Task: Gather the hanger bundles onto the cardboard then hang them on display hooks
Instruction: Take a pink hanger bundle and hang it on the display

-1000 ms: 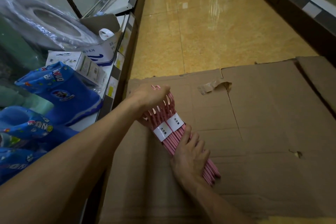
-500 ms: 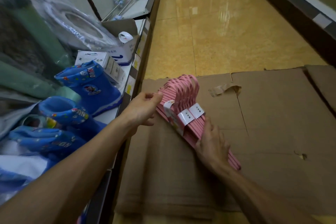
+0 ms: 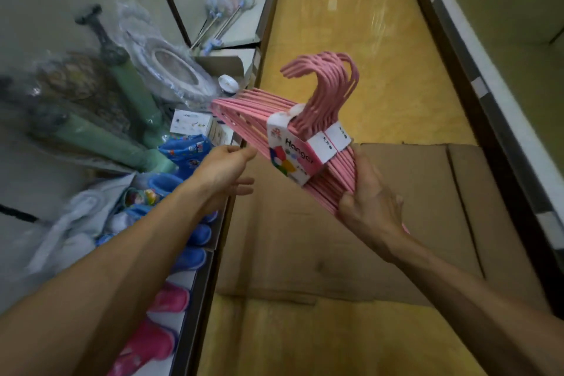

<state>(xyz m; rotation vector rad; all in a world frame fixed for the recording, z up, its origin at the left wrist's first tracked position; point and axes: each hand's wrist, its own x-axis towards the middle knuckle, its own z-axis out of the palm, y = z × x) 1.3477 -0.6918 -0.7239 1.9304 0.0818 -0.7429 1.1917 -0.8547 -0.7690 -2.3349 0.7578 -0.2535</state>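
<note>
Hanger bundles tilted, hooks pointing up, right hand gripping

— What sort of place was it?
— A shop aisle. Beside the yellow tiled floor ran a display shelf stocked with blue children's boots, pink shoes and wrapped goods.

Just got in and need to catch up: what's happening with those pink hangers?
A person holds up a bundle of pink hangers with both hands above the flattened cardboard on the floor. The right hand grips the bundle's lower right end; the left hand touches its left side near the shelf of blue boots. The hooks point upward, and nothing is hung yet.
</note>
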